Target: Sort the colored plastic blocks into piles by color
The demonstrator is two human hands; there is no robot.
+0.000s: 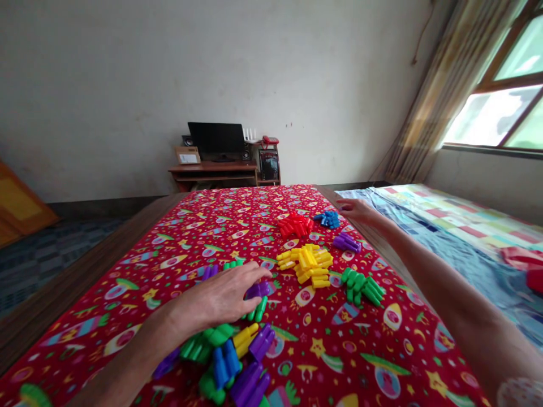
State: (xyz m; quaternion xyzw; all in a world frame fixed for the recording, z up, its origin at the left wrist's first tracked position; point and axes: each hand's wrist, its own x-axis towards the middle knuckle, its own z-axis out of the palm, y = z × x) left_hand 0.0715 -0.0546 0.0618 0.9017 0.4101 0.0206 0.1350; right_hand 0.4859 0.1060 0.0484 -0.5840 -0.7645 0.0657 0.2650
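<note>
My left hand [229, 288] reaches over the near middle of the red printed cloth, thumb and fingers apart. A purple plastic block [258, 290] shows between them; whether they touch it I cannot tell. Close to the thumb lies a green block [261, 309]. Below the wrist is a mixed heap with a yellow block [245, 340], blue block [226, 363] and purple block [250, 385]. My right hand [358, 211] is stretched out past the cloth's right edge, fingers extended. Nearest to it are blue blocks [327, 219].
Sorted by colour on the cloth [322, 322] are red blocks [296, 224], yellow blocks [306, 263], purple blocks [347, 242] and green blocks [362, 286]. A bed [424, 237] adjoins on the right. Beyond stands a desk [216, 167] with a monitor [217, 138].
</note>
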